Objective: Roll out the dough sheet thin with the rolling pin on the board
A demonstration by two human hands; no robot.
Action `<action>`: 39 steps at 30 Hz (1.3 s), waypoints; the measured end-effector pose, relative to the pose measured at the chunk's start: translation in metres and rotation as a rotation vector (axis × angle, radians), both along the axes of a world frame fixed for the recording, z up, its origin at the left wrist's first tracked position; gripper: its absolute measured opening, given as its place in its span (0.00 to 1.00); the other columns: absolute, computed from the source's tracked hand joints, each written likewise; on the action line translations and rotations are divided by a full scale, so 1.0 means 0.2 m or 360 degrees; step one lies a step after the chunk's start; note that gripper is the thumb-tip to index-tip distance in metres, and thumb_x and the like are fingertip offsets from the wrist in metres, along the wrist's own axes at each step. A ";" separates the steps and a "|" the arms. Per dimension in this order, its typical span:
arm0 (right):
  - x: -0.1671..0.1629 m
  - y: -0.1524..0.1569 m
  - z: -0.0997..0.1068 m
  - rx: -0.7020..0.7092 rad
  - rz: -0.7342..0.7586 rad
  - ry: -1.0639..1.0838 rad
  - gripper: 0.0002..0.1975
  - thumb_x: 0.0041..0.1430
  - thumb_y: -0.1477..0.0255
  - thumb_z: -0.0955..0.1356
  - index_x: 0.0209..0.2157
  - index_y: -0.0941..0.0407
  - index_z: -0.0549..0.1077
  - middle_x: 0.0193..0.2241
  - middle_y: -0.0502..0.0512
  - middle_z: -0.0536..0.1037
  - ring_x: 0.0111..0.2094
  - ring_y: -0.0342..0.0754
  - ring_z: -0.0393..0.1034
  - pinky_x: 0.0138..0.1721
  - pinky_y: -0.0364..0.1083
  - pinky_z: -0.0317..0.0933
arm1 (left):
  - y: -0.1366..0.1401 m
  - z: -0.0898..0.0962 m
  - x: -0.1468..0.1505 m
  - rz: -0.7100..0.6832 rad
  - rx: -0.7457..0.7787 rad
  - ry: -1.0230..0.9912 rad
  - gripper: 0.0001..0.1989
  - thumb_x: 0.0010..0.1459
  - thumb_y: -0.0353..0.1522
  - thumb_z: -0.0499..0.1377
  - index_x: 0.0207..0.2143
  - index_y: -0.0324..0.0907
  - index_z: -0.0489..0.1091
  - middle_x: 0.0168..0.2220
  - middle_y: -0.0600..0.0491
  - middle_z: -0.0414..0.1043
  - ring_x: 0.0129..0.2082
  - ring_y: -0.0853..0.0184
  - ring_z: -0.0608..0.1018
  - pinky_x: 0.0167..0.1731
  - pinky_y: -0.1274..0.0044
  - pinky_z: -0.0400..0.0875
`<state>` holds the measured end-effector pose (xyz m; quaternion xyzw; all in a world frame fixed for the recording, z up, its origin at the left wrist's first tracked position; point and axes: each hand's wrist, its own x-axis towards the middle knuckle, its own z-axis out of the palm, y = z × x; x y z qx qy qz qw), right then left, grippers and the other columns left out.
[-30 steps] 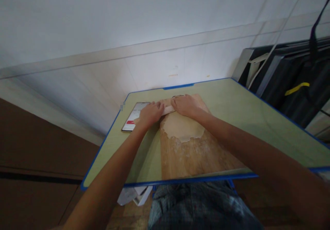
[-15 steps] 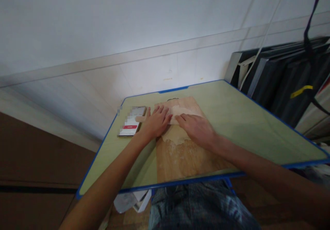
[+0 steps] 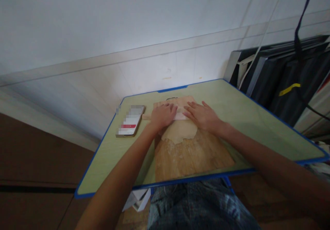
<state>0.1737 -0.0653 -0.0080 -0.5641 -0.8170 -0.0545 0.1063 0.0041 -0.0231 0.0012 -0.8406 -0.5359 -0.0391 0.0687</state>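
Note:
A pale wooden rolling pin (image 3: 181,114) lies crosswise over a thin sheet of dough (image 3: 180,132) with a ragged near edge. Under the dough is a wooden board (image 3: 192,159), lightly floured. My left hand (image 3: 163,115) is curled over the pin's left part, and the thin handle end pokes out beyond it. Fingers spread and stretched forward, my right hand (image 3: 203,116) rests on the right part of the pin and hides that end. Some of the dough is covered by the hands and the pin.
The board stands on a pale green folding table (image 3: 244,120) with a blue rim. A phone (image 3: 131,121) lies to the left of the board. Dark flat panels (image 3: 278,75) lean against the wall at the right, with a hanging black strap (image 3: 297,34) before them.
My right hand has moved right and away from me, its fingers now more spread. My left hand has shifted slightly right and its fingers are more curled. More dough shows between the arms.

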 end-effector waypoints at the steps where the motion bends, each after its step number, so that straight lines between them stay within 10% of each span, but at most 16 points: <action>1: 0.00 0.03 0.01 -0.0054 -0.0001 0.0010 0.23 0.67 0.64 0.53 0.55 0.59 0.64 0.58 0.62 0.63 0.59 0.54 0.56 0.56 0.61 0.49 | 0.04 0.00 0.00 -0.0039 -0.0046 0.0039 0.25 0.66 0.38 0.35 0.48 0.41 0.67 0.52 0.47 0.69 0.52 0.61 0.71 0.49 0.67 0.63; 13: 0.00 -0.09 -0.01 0.0077 0.0136 -0.0001 0.22 0.67 0.64 0.52 0.47 0.59 0.70 0.51 0.62 0.72 0.51 0.53 0.66 0.48 0.50 0.59 | -0.09 0.03 -0.04 -0.0056 -0.0243 0.0029 0.27 0.65 0.42 0.33 0.60 0.42 0.54 0.59 0.49 0.60 0.59 0.62 0.63 0.54 0.71 0.58; 19: -0.01 0.06 0.04 -0.0085 -0.0121 0.0099 0.27 0.66 0.59 0.51 0.60 0.58 0.56 0.52 0.63 0.71 0.46 0.55 0.70 0.40 0.50 0.64 | 0.09 0.00 -0.03 -0.0169 -0.0162 0.0237 0.24 0.66 0.38 0.34 0.59 0.40 0.54 0.62 0.46 0.54 0.61 0.60 0.59 0.56 0.69 0.54; 30: -0.03 -0.07 -0.02 0.0104 0.0023 0.0047 0.25 0.66 0.63 0.53 0.58 0.62 0.61 0.56 0.63 0.66 0.58 0.54 0.58 0.55 0.51 0.54 | -0.15 0.01 -0.03 0.0058 -0.0018 0.0077 0.26 0.66 0.41 0.35 0.61 0.40 0.52 0.63 0.45 0.52 0.62 0.57 0.57 0.57 0.67 0.54; 39: -0.01 0.25 0.01 -0.0179 0.0016 0.0132 0.26 0.66 0.61 0.50 0.59 0.58 0.59 0.59 0.58 0.63 0.57 0.53 0.59 0.54 0.52 0.56 | 0.13 0.03 0.00 0.0018 -0.0147 0.0008 0.23 0.65 0.41 0.37 0.54 0.43 0.61 0.56 0.46 0.64 0.57 0.59 0.64 0.53 0.65 0.57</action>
